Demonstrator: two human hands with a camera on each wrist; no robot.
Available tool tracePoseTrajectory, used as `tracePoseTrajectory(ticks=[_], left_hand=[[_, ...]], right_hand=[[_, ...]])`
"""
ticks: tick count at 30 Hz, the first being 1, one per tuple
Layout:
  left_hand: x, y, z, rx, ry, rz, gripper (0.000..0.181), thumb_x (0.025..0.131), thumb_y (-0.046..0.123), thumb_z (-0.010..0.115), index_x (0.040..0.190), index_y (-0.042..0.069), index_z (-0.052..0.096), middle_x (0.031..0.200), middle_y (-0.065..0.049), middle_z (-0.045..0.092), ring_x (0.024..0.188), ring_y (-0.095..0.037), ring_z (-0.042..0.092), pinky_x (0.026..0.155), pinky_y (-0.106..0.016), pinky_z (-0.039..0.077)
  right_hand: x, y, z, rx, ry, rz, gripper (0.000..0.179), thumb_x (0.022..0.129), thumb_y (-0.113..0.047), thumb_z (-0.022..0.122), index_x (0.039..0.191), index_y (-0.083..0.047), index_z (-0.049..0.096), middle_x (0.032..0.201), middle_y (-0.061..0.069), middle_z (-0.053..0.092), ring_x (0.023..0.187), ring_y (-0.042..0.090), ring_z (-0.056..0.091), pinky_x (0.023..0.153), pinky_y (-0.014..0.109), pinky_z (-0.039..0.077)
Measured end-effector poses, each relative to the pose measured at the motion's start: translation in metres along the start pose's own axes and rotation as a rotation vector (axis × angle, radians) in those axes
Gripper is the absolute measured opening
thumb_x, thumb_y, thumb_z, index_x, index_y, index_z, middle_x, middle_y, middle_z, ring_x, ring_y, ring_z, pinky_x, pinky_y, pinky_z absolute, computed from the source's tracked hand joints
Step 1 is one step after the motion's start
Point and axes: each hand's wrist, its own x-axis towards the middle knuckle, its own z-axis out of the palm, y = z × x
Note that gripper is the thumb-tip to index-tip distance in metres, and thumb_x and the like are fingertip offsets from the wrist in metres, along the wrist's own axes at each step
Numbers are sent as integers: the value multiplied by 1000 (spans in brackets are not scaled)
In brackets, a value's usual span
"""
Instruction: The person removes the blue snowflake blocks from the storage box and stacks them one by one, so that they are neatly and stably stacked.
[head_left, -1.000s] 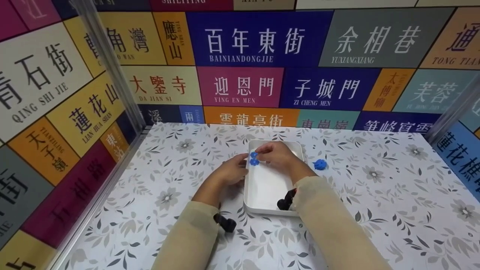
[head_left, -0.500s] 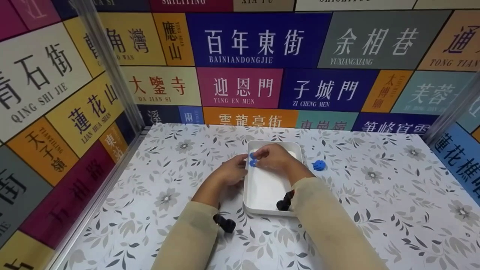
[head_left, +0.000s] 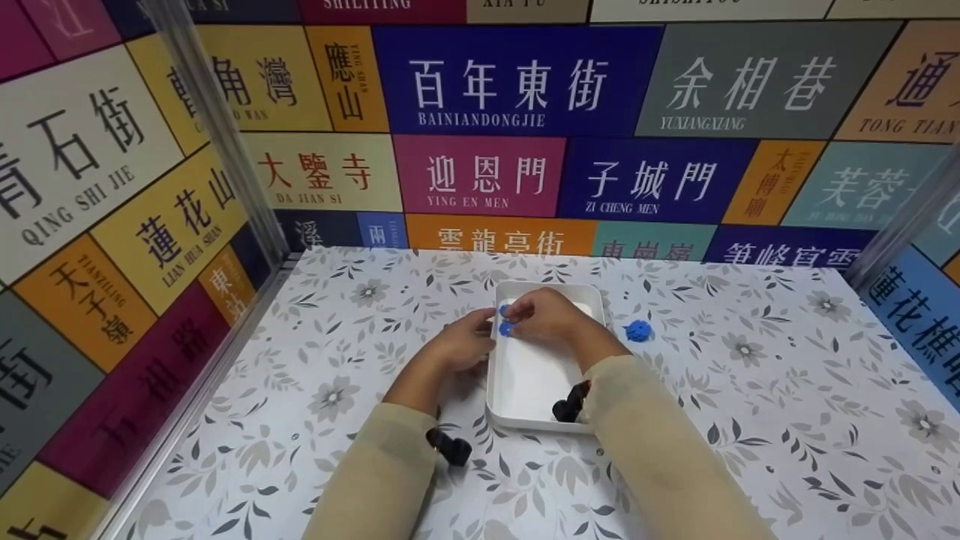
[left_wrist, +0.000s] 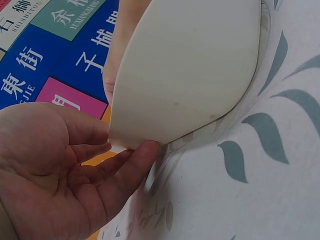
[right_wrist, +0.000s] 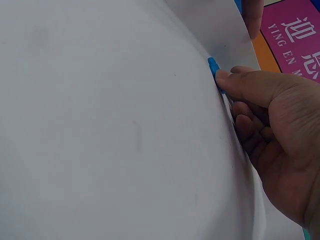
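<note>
In the head view a shallow white tray (head_left: pixel 534 375) lies in front of me. My left hand (head_left: pixel 466 343) is at its left wall; in the left wrist view bent fingers (left_wrist: pixel 142 150) rest against the outer wall (left_wrist: pixel 200 60), and one digit reaches the rim. My right hand (head_left: pixel 551 315) is inside the tray. Its thumb and fingers pinch a small blue flower-shaped piece (head_left: pixel 505 329), which the right wrist view shows edge-on as a thin blue piece (right_wrist: pixel 214 66) beside the tray wall. A second blue piece (head_left: pixel 504 310) sits just above it, partly hidden by my fingers.
To the right of the tray lies a clump of blue pieces (head_left: pixel 638 331) on the leaf-patterned tabletop (head_left: pixel 750 420). A small black camera is on each wrist. Walls with coloured street-name panels (head_left: pixel 517 82) stand behind and at both sides.
My right hand and the lower blue piece have shifted slightly left and down, toward the tray's left wall. The left hand stays where it was, and so does the blue clump.
</note>
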Motion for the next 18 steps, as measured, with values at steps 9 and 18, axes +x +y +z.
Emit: tracePoseTrajectory(ticks=[9,18], left_hand=[[-1,-1,0,-1,6,44,68,101,17,57,167,19,39,166,-13,51,155,-33,46,131,-51,34],[-2,0,0,5,-1,50,70,101,17,57,168,17,37,166,-14,50,156,-34,46,131,-51,33]], right_hand=[[-2,-4,-2,-54,-52,2,28,92,-12,82,120,-14,82,113,6,81,102,19,70,101,40,58],[-1,-3,-2,-81,-59,46,23,95,-15,79,117,-17,83,113,4,80,102,20,67,101,40,57]])
